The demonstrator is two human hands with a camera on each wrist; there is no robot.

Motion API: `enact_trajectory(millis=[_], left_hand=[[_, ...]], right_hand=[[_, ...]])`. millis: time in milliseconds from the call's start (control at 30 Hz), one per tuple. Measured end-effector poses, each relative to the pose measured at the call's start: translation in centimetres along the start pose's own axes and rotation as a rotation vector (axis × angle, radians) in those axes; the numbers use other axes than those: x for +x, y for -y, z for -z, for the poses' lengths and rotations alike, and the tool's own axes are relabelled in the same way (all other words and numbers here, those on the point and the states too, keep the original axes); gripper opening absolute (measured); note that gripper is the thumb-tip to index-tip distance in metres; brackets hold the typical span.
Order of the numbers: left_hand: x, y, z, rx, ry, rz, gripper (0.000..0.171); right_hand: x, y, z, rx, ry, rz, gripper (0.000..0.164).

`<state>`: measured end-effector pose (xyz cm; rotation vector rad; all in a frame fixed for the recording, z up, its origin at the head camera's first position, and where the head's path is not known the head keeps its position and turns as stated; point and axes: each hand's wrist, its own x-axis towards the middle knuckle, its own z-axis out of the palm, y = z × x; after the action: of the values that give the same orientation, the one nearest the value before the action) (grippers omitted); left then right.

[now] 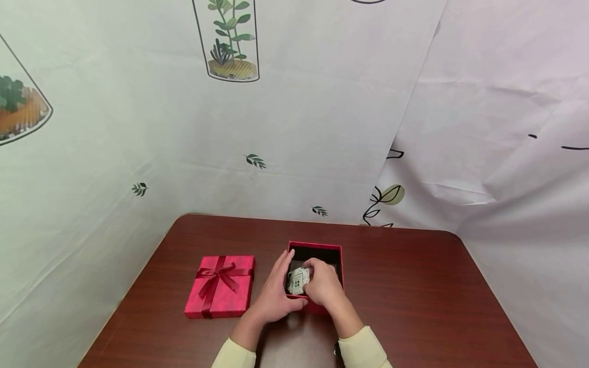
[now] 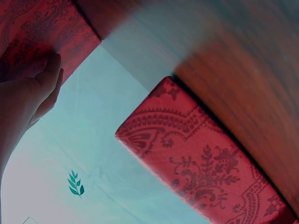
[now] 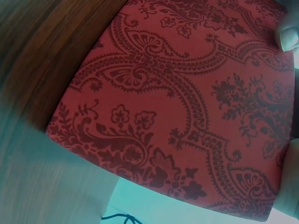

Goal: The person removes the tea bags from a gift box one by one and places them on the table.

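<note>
A red patterned gift box [image 1: 318, 307] with a black interior stands without its lid in front of the person. My left hand [image 1: 275, 294] rests against its left wall, fingers extended along the side and thumb lying across the front edge. In the left wrist view these fingers [image 2: 52, 77] press on the red patterned side [image 2: 32, 28]. My right hand [image 1: 323, 282] reaches over the box opening and pinches a small white printed packet [image 1: 298, 281] at its right edge. The packet's dark print faces up. Its lower part is hidden inside the box.
To the left lies the red lid [image 1: 230, 301] with a dark red ribbon bow [image 1: 220, 278]. The box and lid stand on a dark reddish-brown wooden table [image 1: 414, 296]. Behind the table hangs a white cloth [image 1: 299, 128] printed with leaves and plants.
</note>
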<state>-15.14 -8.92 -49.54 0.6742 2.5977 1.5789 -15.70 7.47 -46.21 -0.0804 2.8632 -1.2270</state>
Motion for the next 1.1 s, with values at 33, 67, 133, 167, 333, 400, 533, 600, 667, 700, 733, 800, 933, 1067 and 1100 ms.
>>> enact_trajectory(millis=[33, 67, 133, 167, 333, 400, 533, 600, 667, 700, 733, 800, 933, 1067, 1100], left_hand=[[0.0, 0.0, 0.0, -0.001, 0.0, -0.001, 0.11], [0.0, 0.0, 0.0, -0.001, 0.0, -0.001, 0.11], [0.0, 0.0, 0.0, -0.003, -0.001, -0.002, 0.11], [0.0, 0.1, 0.0, -0.001, -0.002, -0.004, 0.11], [0.1, 0.2, -0.1, 0.004, -0.011, -0.009, 0.111], [0.1, 0.2, -0.1, 0.007, -0.014, -0.008, 0.111], [0.2, 0.1, 0.0, 0.01, -0.016, -0.012, 0.111], [0.2, 0.1, 0.0, 0.014, -0.014, -0.012, 0.111], [0.2, 0.1, 0.0, 0.015, -0.013, -0.012, 0.111], [0.1, 0.1, 0.0, 0.015, -0.011, -0.01, 0.111], [0.1, 0.1, 0.0, 0.017, -0.01, -0.007, 0.112], [0.1, 0.0, 0.0, 0.017, -0.006, 0.0, 0.112], [0.2, 0.1, 0.0, 0.022, -0.002, 0.008, 0.112], [0.2, 0.1, 0.0, 0.02, -0.001, 0.008, 0.113], [0.2, 0.1, 0.0, 0.019, -0.002, 0.008, 0.113]], right_hand=[[0.0, 0.0, 0.0, 0.002, -0.003, 0.002, 0.045], [0.0, 0.0, 0.1, 0.003, -0.005, 0.005, 0.044], [0.0, 0.0, 0.3, 0.005, -0.015, 0.011, 0.043], [0.0, 0.0, 0.4, 0.002, -0.023, 0.018, 0.043], [0.1, 0.1, 0.9, -0.007, -0.064, 0.043, 0.042], [0.1, 0.1, 1.0, -0.003, -0.073, 0.038, 0.042], [0.1, 0.1, 1.4, 0.015, -0.083, 0.019, 0.043], [0.1, 0.1, 1.7, 0.021, -0.089, 0.019, 0.043], [0.1, 0.1, 2.0, 0.026, -0.095, 0.019, 0.044], [0.1, 0.1, 2.1, 0.026, -0.098, 0.017, 0.044], [0.1, 0.1, 2.3, 0.028, -0.1, 0.017, 0.044], [0.1, 0.1, 2.7, 0.035, -0.104, 0.018, 0.044], [0.1, 0.1, 3.4, 0.07, -0.106, 0.018, 0.044], [0.2, -0.1, 4.1, 0.096, -0.112, 0.005, 0.045], [0.2, -0.1, 4.2, 0.1, -0.113, -0.002, 0.046]])
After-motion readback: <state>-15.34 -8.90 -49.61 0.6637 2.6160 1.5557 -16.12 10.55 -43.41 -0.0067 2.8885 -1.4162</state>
